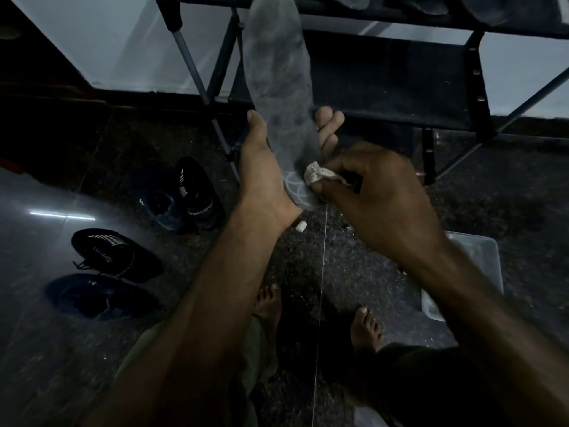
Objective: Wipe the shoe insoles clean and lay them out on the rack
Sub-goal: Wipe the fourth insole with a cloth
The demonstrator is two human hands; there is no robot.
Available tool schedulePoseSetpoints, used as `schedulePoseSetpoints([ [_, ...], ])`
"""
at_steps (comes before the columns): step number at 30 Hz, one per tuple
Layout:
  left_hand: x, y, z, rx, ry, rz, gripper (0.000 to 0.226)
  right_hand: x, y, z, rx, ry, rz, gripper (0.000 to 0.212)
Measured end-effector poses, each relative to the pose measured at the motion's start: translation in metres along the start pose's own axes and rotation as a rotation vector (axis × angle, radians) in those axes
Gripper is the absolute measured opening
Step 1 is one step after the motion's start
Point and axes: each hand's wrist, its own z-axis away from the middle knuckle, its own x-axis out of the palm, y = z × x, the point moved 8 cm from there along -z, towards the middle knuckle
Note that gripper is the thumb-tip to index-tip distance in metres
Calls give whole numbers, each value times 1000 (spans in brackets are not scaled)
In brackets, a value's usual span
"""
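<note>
A long grey insole [278, 75] stands upright in front of me, heel end down. My left hand [268, 167] grips its lower part, thumb on the left edge and fingers wrapped behind to the right edge. My right hand [372, 192] pinches a small crumpled white cloth [317, 174] and presses it against the insole's heel area. Behind stands the black shoe rack [400, 84], with other insoles [431, 6] lying on its top shelf at the frame's upper edge, only partly visible.
Two pairs of dark shoes [191, 192] [114, 257] sit on the dark floor to the left. A clear plastic tub [468, 266] lies on the floor at the right, partly behind my right arm. A small white cap [300, 226] lies on the floor. My bare feet [366, 328] show below.
</note>
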Motion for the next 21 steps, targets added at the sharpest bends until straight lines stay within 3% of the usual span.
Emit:
schedulePoseSetpoints([
  [6, 9, -12, 3, -65, -71, -11, 80, -16, 1, 1, -22, 218, 28, 16],
  [12, 0, 0, -3, -3, -28, 16, 79, -3, -10, 3, -43, 6, 30, 11],
  [18, 7, -8, 0, -28, -81, 20, 83, -16, -7, 1, -45, 182, 54, 14],
  [21, 6, -8, -1, -24, -69, 22, 77, -14, -7, 1, -37, 130, 78, 14],
])
